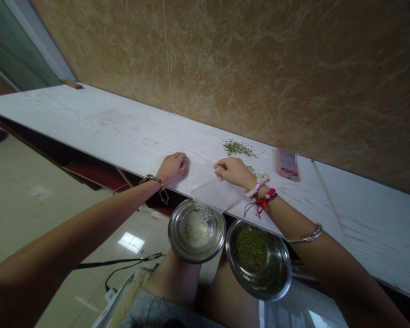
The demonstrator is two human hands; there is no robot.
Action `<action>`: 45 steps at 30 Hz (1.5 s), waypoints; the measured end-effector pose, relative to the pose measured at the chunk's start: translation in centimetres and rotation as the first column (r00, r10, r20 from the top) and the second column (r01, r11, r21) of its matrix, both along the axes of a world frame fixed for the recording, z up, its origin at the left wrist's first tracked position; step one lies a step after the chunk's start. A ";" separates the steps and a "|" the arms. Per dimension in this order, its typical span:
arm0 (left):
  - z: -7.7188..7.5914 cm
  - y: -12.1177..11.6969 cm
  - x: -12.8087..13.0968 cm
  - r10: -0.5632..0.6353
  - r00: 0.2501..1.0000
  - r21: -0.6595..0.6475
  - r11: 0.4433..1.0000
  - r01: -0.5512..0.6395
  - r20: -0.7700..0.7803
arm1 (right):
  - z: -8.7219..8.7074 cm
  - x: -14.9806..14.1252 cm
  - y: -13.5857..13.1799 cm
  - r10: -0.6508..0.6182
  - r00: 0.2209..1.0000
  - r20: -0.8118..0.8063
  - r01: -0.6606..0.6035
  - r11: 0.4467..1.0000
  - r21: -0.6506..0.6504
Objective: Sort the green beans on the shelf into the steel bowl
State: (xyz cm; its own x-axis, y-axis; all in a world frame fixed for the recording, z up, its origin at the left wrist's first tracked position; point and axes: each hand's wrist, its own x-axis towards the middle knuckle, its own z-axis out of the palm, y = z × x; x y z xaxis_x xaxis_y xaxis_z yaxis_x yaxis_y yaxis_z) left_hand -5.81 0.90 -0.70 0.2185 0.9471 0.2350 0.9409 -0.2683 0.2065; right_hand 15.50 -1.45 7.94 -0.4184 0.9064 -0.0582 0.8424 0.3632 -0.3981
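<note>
My left hand (172, 166) rests on the white tabletop with its fingers curled in; whatever may be in them is hidden. My right hand (236, 171) pinches the upper edge of a thin see-through plastic sheet (213, 193). I cannot tell whether it is a single sheet or a bag. It slants over the table's edge, and white rice-like grains (202, 207) lie at its lower end, above a steel bowl (173, 232). More pale grains lie inside that bowl. Just right of it, a second steel bowl (283, 273) contains green beans (249, 248). Both bowls sit at my lap.
A loose patch of green beans (239, 148) lies beyond my right hand, with a few more (252, 171) near that wrist. A phone (287, 165) lies farther right by the wall (225, 68). Black cables (133, 260) run beside my left leg.
</note>
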 end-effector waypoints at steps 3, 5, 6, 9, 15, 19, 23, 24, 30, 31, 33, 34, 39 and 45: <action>-0.1 0.0 -0.1 -0.005 1.000 0.020 1.000 0.004 0.012 | -0.2 -0.6 -1.2 0.041 0.999 -0.015 -0.041 0.999 -0.009; -0.1 0.1 -0.1 -0.005 1.000 0.015 1.000 0.005 0.010 | 0.0 -0.6 -1.6 0.057 0.998 -0.038 -0.057 0.998 -0.013; -0.1 0.1 0.0 -0.005 1.000 0.007 1.000 0.005 0.007 | 0.2 -0.5 -1.7 0.055 0.997 -0.054 -0.056 0.998 -0.012; 0.0 0.1 0.0 -0.004 1.000 -0.015 1.000 0.004 -0.002 | 1.0 0.7 -1.1 0.006 0.995 -0.096 -0.005 1.000 0.010; 0.1 0.1 0.1 0.010 1.000 -0.009 1.000 -0.010 -0.014 | 1.9 5.6 1.3 -0.198 0.946 -0.258 0.215 0.976 0.038; 0.1 0.0 0.2 0.004 0.999 0.001 1.000 -0.004 -0.042 | 2.3 8.9 1.6 -0.339 0.879 -0.336 0.398 0.910 0.121; -0.1 0.0 0.3 -0.035 0.995 0.027 0.999 0.038 -0.090 | 2.8 11.1 0.7 -0.389 0.846 -0.364 0.491 0.835 0.247; -0.2 0.0 0.3 -0.048 0.994 0.040 0.998 0.052 -0.097 | 2.8 11.4 0.4 -0.385 0.853 -0.352 0.492 0.820 0.293; -0.7 0.2 0.4 -0.229 0.963 0.061 0.969 0.239 -0.142 | 1.5 12.8 -0.5 -0.296 0.937 -0.186 0.349 0.774 0.529; -0.7 0.3 0.4 -0.268 0.951 0.047 0.960 0.278 -0.155 | 1.2 13.0 -0.6 -0.282 0.944 -0.173 0.330 0.764 0.555; -0.5 0.5 0.4 -0.326 0.928 0.014 0.943 0.333 -0.180 | 0.9 13.5 -0.6 -0.265 0.952 -0.155 0.304 0.744 0.595; -0.3 0.6 0.4 -0.343 0.920 0.003 0.937 0.350 -0.190 | 0.8 13.8 -0.5 -0.258 0.955 -0.146 0.293 0.738 0.608; 1.1 1.4 1.4 -0.366 0.890 -0.019 0.927 0.375 -0.272 | 0.0 15.0 -0.1 -0.224 0.972 -0.074 0.219 0.740 0.635; 1.6 2.2 4.1 -0.323 0.902 -0.009 0.942 0.334 -0.286 | -1.6 15.7 0.2 -0.222 0.973 0.061 0.135 0.764 0.631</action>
State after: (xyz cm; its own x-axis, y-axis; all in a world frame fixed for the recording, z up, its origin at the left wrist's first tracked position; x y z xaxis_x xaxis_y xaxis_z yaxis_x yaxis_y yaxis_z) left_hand -1.68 3.12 0.94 0.5779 0.8014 0.1545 0.8155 -0.5747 -0.0694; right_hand 31.24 -1.24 6.38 -0.2740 0.8207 0.5013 0.9431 0.3314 -0.0271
